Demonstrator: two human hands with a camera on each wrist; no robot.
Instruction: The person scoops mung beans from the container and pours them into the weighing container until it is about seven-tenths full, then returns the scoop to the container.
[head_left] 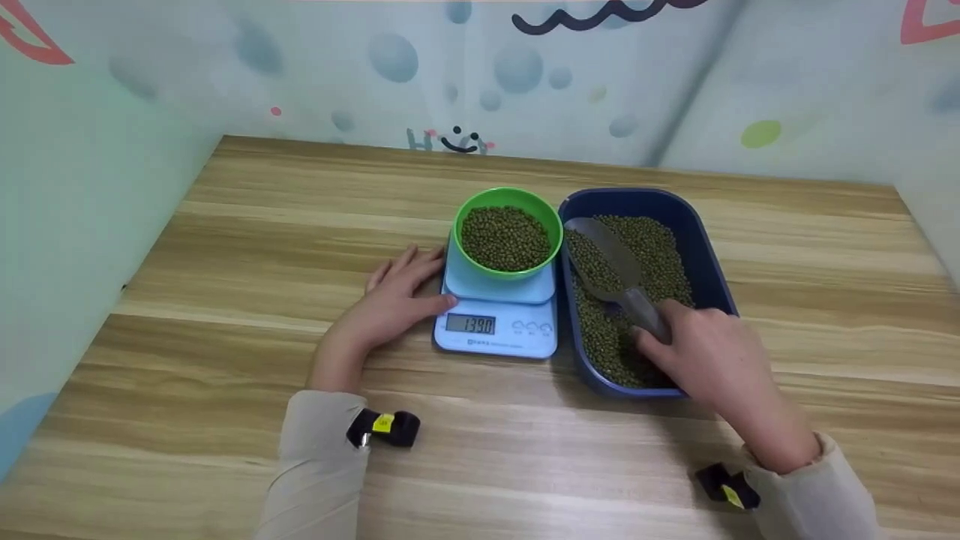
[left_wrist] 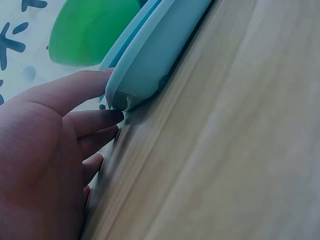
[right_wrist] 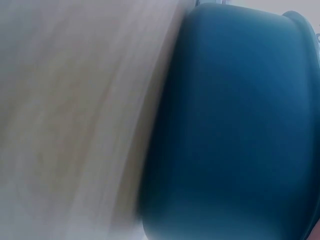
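Observation:
In the head view, my left hand [head_left: 394, 300] lies beside a light blue kitchen scale [head_left: 499, 289], fingers extended and the thumb on its left edge. The left wrist view shows the fingertips right at the side of the scale. A green bowl [head_left: 510, 198] filled with small green-brown beans [head_left: 504, 238] stands on the platform, and the display [head_left: 471, 324] appears to read 139.0. My right hand [head_left: 712, 356] grips the handle of a translucent grey scoop [head_left: 619, 256], which holds beans low inside a dark blue bin [head_left: 701, 259]. The bin's outer wall [right_wrist: 235, 125] fills much of the right wrist view.
More beans [head_left: 652, 240] cover the bin's floor. The bin stands close against the right side of the scale. Both are on a wood-grain table [head_left: 480, 427], with a patterned wall covering [head_left: 315, 67] along the back.

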